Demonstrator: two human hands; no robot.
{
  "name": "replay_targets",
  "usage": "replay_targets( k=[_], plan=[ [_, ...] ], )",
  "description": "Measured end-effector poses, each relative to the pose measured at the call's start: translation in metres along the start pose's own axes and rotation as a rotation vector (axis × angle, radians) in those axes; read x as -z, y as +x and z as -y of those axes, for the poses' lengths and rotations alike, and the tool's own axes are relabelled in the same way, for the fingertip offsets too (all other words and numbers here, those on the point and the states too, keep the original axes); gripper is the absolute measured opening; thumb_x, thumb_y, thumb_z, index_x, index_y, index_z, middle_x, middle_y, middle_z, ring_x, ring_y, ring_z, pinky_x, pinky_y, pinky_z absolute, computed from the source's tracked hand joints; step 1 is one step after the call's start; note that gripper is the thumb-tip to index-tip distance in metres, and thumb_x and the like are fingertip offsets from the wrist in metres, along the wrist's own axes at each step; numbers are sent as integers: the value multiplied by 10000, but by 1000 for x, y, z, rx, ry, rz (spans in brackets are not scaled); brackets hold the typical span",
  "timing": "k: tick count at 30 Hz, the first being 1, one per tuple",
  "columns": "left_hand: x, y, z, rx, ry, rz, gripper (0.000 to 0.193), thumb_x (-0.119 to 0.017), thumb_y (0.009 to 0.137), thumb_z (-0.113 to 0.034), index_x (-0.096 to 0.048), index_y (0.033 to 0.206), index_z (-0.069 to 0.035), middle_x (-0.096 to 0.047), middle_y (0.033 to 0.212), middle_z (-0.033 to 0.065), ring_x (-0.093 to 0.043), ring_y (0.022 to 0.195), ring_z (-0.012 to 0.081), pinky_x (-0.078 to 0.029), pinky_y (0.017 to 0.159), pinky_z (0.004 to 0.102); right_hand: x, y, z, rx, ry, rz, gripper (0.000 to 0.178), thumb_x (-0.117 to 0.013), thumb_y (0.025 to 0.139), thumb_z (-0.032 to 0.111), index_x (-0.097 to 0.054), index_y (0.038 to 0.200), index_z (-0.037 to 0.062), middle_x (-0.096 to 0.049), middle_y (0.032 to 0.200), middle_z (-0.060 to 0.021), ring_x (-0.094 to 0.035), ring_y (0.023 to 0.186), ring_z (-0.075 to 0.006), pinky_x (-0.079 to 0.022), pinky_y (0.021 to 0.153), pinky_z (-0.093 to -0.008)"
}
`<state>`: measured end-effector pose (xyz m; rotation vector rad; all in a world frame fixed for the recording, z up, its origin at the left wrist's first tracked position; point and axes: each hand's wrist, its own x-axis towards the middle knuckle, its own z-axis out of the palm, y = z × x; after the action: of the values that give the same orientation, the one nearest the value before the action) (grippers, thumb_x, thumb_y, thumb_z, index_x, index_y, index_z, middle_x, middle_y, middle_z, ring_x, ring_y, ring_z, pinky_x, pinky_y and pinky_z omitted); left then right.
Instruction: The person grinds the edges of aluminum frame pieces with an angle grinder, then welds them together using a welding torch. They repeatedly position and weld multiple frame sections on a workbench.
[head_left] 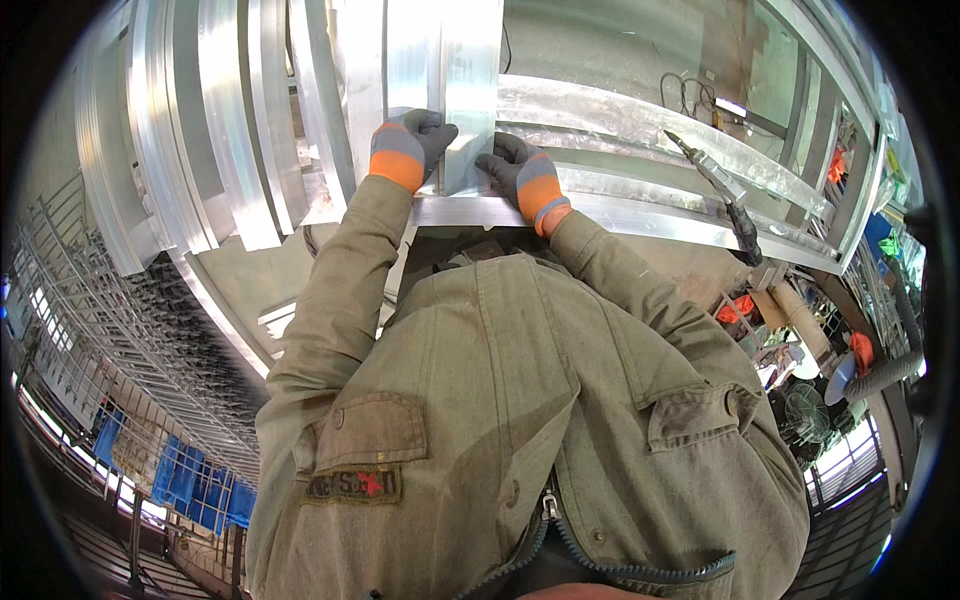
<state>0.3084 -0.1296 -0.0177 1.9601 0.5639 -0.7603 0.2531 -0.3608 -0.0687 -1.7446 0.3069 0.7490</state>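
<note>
My left hand, in a grey glove with an orange cuff, has its fingers curled at the left side of a flat, shiny aluminium profile. At the profile's right edge, my right hand wears a matching glove, with its fingers bent and their tips against the metal. The profile runs away from me, and its near end lies by a crosswise aluminium rail. Both hands rest close to that near end, one on each side. The undersides of the fingers are hidden.
More long aluminium profiles lie side by side at the left. A slim tool with a pointed tip lies across the frame's slats at the right. Wire racks stand at the lower left; a fan is at the lower right.
</note>
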Motion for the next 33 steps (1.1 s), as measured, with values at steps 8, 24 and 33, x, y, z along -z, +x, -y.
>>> replay_targets(
  k=[8,24,33],
  plan=[
    [10,-1,-29,59,323,52,531,-874,916,-462,-835,1232,-37,-848,1015,122,-774,895,245,-614,853,389,1,-5,7,-36,19,-14,463,-819,989,319,-775,1367,57,-840,1211,-162,-783,1047,-290,-595,938,-390],
    [8,3,-20,-9,315,-3,449,-897,893,-384,-859,1160,-25,-857,1005,163,-810,906,286,-627,874,398,9,-16,33,36,-124,10,571,-794,1000,338,-702,1486,51,-798,1347,-189,-772,1190,-331,-591,1012,-420],
    [4,7,-16,-24,403,8,467,-872,909,-442,-858,1181,-63,-859,1015,132,-811,955,298,-624,925,413,8,-13,25,50,-148,-8,523,-807,989,279,-729,1474,99,-805,1346,-158,-761,1186,-326,-584,1022,-416]
  ],
)
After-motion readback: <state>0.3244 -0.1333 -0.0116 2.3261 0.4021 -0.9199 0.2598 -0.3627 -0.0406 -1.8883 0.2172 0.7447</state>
